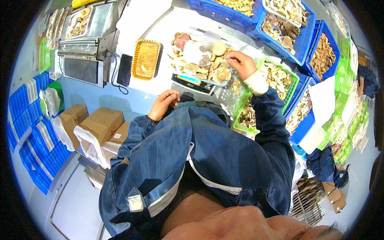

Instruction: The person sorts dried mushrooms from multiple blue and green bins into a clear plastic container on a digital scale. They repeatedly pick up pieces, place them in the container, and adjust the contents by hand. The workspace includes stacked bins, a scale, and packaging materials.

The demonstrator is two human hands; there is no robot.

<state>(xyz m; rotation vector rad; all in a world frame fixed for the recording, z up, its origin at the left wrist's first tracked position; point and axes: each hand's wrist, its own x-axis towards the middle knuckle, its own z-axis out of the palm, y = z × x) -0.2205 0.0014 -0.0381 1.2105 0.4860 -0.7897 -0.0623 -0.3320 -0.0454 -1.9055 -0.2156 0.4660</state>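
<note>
Dried mushroom slices (221, 74) of several kinds lie heaped over a digital scale (192, 84) on the white table. My right hand (242, 63) is at the right edge of this heap, its fingertips bent together beside the slices; whether a piece is between them cannot be told. My left hand (165, 103) hovers off the table's near edge, left of the scale, fingers loosely curled and holding nothing visible. Left of the scale sits a gold plastic tray (133, 60) with a small mushroom piece in it. A blurred pale patch covers part of the heap.
A black phone (124, 70) and a sealing machine (81, 70) are at the left. Green baskets (295, 87) and blue crates (307, 45) of dried mushrooms stand at the right. Cardboard boxes (105, 120) are below left. Other people are at the far right.
</note>
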